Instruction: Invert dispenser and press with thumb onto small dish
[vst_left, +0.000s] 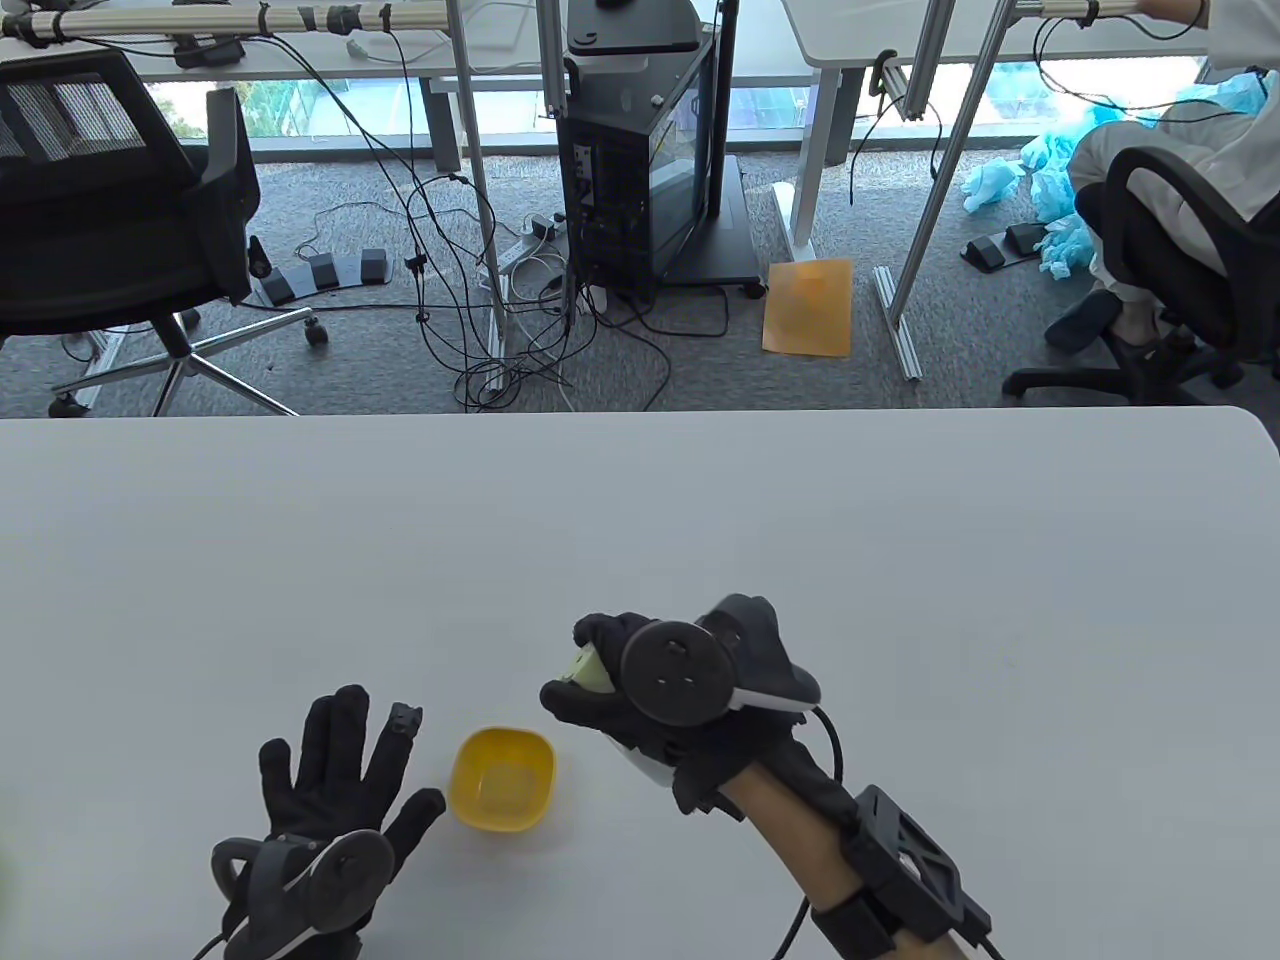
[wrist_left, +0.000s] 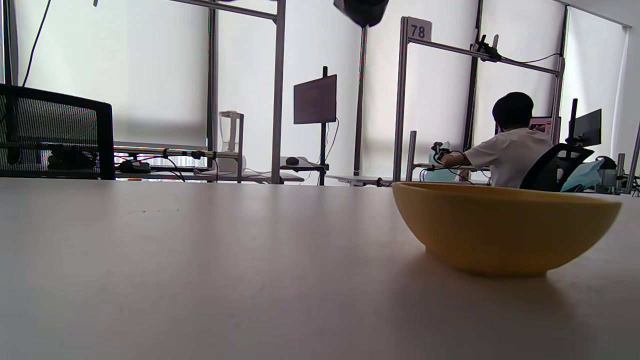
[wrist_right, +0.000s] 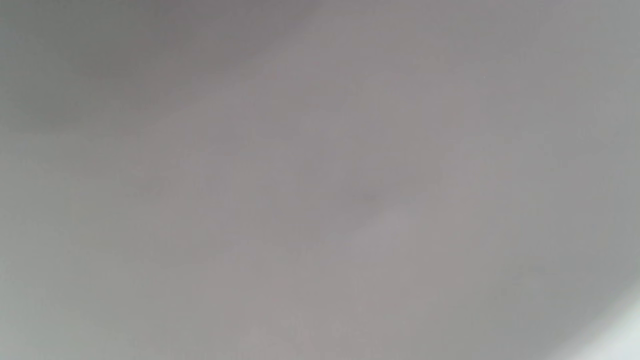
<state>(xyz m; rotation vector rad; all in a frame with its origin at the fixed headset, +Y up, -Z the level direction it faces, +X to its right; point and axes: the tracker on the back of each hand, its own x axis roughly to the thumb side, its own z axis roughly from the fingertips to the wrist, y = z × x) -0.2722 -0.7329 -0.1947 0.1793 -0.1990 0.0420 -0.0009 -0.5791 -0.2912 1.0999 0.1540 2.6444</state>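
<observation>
Table view first: the gloved right hand (vst_left: 640, 700) wraps its fingers around a pale yellow-green plastic dispenser (vst_left: 586, 668), held above the white table (vst_left: 700, 520) just to the right of the small yellow rounded-square dish (vst_left: 502, 779) — likely poised to tip and press, though its nozzle is hidden by the glove. The left hand (vst_left: 335, 790) lies flat on the table with fingers spread, gripping nothing, just beside the dish, perhaps ready to steady it. The right wrist view shows only grey blur. Readable writing — a "78" tag on a background frame, left wrist view.
</observation>
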